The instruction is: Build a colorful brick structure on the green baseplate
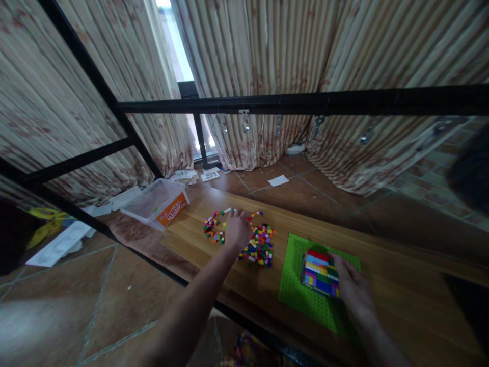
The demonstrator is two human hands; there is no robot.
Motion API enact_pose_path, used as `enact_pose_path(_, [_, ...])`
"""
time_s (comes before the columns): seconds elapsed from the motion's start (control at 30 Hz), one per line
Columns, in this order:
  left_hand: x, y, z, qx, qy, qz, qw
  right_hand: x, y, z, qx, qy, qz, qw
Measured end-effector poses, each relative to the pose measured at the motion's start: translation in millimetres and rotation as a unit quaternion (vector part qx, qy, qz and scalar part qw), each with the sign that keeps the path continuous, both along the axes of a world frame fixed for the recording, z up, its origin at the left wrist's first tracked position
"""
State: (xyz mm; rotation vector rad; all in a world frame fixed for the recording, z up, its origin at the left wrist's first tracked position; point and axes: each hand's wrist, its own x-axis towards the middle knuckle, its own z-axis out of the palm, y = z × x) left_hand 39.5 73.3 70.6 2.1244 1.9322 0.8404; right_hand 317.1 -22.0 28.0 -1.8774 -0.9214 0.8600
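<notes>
On the right, a green studded baseplate (296,255) lies on a wooden board. Over it is a block of stacked toy bricks (319,272) in red, light blue, yellow, green and dark blue. My right hand (353,288) grips that block along its right side, thumb and fingers closed about the edge. Further left, my left hand (237,232) reaches down among small loose toy bricks (262,247) of many colours. Its fingers are bent and their tips are hidden, so whether they hold a brick does not show.
The wooden board (298,214) runs across on a black metal frame (267,104). Beside its left end stands a clear plastic box (153,206) with an orange label. White packaging (64,244), papers (278,180) and long striped curtains (260,56) are around the tiled floor.
</notes>
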Motion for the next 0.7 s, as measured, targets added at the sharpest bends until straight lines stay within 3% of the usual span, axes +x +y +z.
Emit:
enact_pose_path(0.13, [-19.7, 36.6, 6.7, -0.075, 0.152, -0.082, 0.982, 0.0, 1.5, 0.0, -0.009, -0.004, 0.002, 1.0])
enact_pose_path(0.27, [-17.8, 52.4, 4.0, -0.101, 0.189, -0.102, 0.971, 0.8, 2.8, -3.3, 0.0, -0.004, 0.001, 1.0])
enact_pose_path(0.43, [-18.8, 50.6, -0.2, -0.108, 0.204, -0.107, 0.967, 1.8, 3.3, -8.3, -0.006, 0.015, 0.001, 1.0])
enact_pose_path(0.6, [-21.8, 37.5, 11.2, -0.086, 0.198, -0.099, 0.971, 0.9, 2.7, -5.5, -0.013, 0.027, 0.006, 1.0])
enact_pose_path(0.7, [-22.9, 21.8, 17.0, -0.047, 0.097, -0.085, 0.991, 5.0, 2.0, -0.7, -0.007, 0.029, 0.01, 1.0])
